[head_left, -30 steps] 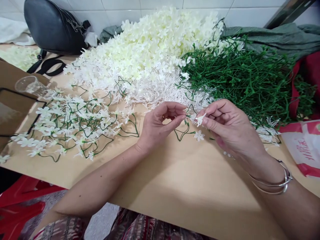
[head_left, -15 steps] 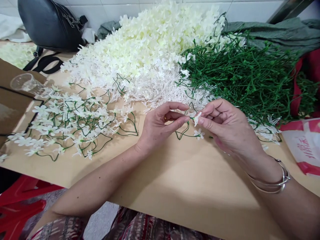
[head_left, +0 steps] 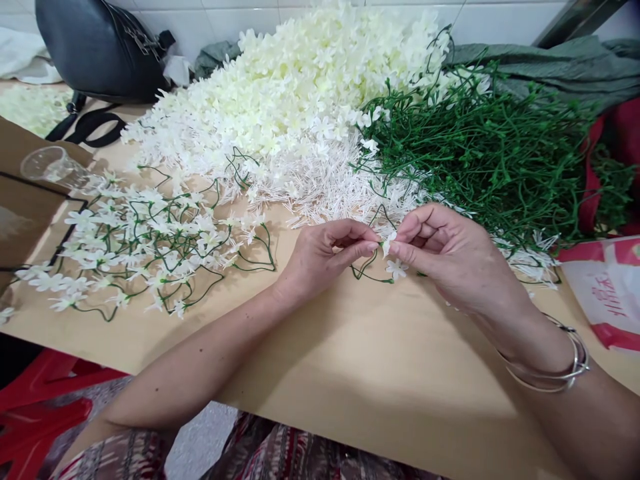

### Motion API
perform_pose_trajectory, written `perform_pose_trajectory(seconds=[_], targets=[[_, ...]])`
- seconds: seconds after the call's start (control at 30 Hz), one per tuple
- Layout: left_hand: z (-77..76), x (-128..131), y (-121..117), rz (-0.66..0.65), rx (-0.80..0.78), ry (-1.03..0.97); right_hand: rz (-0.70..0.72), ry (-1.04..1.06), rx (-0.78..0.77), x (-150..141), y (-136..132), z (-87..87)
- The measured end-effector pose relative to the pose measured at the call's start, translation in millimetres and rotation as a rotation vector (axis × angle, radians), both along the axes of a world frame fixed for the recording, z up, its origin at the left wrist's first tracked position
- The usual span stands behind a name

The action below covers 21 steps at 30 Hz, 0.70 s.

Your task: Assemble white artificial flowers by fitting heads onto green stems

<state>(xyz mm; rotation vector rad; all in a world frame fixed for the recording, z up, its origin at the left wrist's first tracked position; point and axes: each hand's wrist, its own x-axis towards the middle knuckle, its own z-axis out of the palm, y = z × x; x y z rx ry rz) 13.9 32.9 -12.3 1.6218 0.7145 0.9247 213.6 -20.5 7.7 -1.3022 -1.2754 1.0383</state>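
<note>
My left hand (head_left: 325, 257) pinches a thin green plastic stem (head_left: 369, 272) between thumb and forefinger. Facing it, my right hand (head_left: 445, 257) has thumb and fingertips closed on a small white artificial flower (head_left: 387, 245) at the stem's end. Just below, a second white flower (head_left: 397, 269) shows; whether it sits on the same stem I cannot tell. To the left lies a loose group of white flowers on green stems (head_left: 150, 240). Beyond my hands rises a heap of loose cream-white blossoms (head_left: 320, 80), with a tangle of green stems (head_left: 495, 147) to its right.
A clear plastic cup (head_left: 60, 168) lies tipped beside a cardboard box (head_left: 30, 193) at the left. Behind them is a black bag (head_left: 100, 50). A red and white packet (head_left: 607, 287) rests at the right. Red stools (head_left: 45, 400) stand below the table edge.
My left forefinger has come down onto the stem, closing the pinch. Both hands have shifted slightly, and the held flower has moved a little left and down.
</note>
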Motion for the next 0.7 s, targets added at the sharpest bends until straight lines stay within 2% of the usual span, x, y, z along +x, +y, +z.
perform_pose_trajectory(seconds=[0.1, 0.33, 0.5, 0.7], targets=[[-3.8, 0.0, 0.0, -0.006, -0.003, 0.031, 0.002, -0.003, -0.015, -1.4, -0.5, -1.1], [-16.1, 2.8, -3.6, 0.008, -0.120, 0.016, 0.003, 0.006, -0.061, -3.1, 0.7, -11.2], [-15.6, 2.6, -1.7, -0.009, -0.209, -0.025, 0.019, 0.068, -0.079, -3.9, 4.1, -20.6], [-17.4, 5.2, 1.4, -0.033, -0.275, -0.115, 0.022, 0.149, -0.078, -6.3, 6.8, -23.7]])
